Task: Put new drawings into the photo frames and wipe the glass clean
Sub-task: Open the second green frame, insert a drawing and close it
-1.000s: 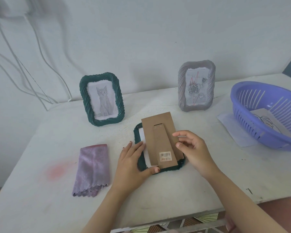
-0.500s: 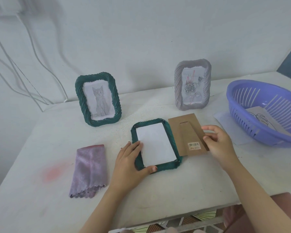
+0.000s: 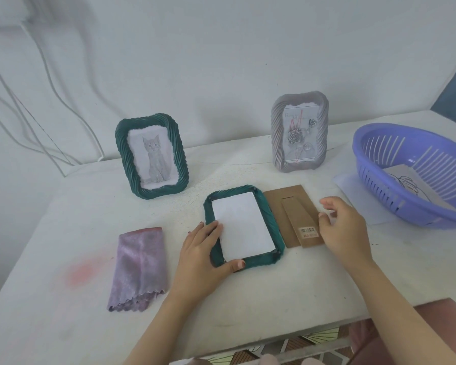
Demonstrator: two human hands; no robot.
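You've laid the brown cardboard backing (image 3: 290, 214) on the white counter (image 3: 63, 206) beside the face-down dark green ribbed frame (image 3: 270, 225). Your right hand (image 3: 345, 227) has let go, grip slack and empty. Your left hand (image 3: 200, 254) presses flat-fingered, steadying the frame for swapping its white sheet (image 3: 241, 225).

A white table (image 3: 248, 312) stands against a pale wall (image 3: 221, 48) with white cables (image 3: 100, 152) trailing down at left.
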